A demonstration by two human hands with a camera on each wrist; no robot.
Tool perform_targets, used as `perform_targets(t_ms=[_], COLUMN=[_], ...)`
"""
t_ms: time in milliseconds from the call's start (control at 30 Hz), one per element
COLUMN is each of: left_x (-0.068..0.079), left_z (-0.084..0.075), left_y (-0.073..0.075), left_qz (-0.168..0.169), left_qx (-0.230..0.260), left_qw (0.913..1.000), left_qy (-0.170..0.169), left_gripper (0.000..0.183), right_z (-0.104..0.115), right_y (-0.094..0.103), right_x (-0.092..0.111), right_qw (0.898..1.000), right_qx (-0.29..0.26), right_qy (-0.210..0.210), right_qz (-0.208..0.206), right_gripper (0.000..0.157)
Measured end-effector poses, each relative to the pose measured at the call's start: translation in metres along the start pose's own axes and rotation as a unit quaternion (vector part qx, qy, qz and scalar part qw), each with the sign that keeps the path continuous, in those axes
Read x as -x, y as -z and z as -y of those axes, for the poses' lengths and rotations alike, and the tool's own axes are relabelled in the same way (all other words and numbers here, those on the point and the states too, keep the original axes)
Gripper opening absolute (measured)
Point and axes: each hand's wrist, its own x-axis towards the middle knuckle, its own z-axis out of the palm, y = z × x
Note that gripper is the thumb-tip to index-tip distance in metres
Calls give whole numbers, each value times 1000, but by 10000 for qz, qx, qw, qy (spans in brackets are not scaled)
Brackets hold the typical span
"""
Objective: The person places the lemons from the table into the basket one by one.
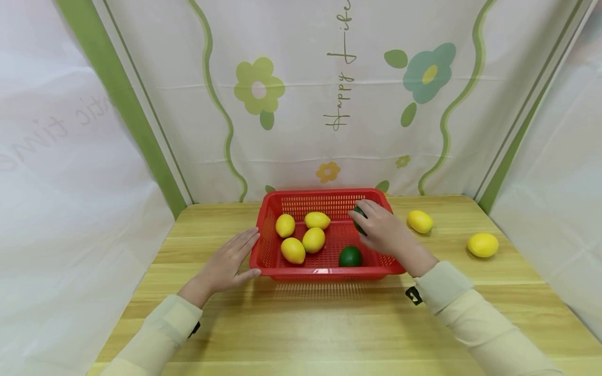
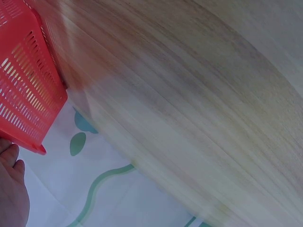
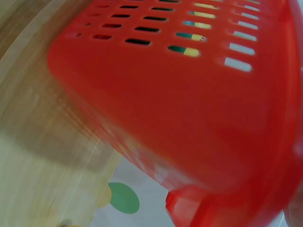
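Observation:
A red plastic basket (image 1: 324, 270) with slotted walls stands on the wooden table. My left hand (image 1: 230, 263) touches its left rim, fingers extended along the side and thumb by the near corner. Over the basket's right part, my right hand (image 1: 383, 230) grips a dark green fruit (image 1: 358, 219), mostly hidden by the fingers. Below it, another dark green round fruit (image 1: 350, 257) lies in the basket near the front wall. Several yellow lemons (image 1: 313, 240) sit in the left half. The right wrist view shows mainly the basket's outer wall (image 3: 156, 104).
Two more lemons lie on the table right of the basket, one closer (image 1: 420, 222) and one farther right (image 1: 483, 245). A white patterned curtain (image 1: 291, 141) hangs behind the table, with white sheets at both sides.

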Motion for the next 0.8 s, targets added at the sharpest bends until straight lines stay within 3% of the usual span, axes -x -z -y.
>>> perform_targets(t_ms=[367,800], left_x=[-2,-2], left_z=[0,0], left_y=[0,1], left_qz=[-141,-71], left_qx=[-46,-10], left_qw=[9998,9999], left_qy=[-151,-112], left_gripper=[84,85], right_z=[11,19], right_y=[-14,-21], right_x=[-17,-27], right_qw=[9990,9990], right_qx=[-123,-127], right_qy=[410,337], right_qz=[-104,254], right_gripper=[45,44])
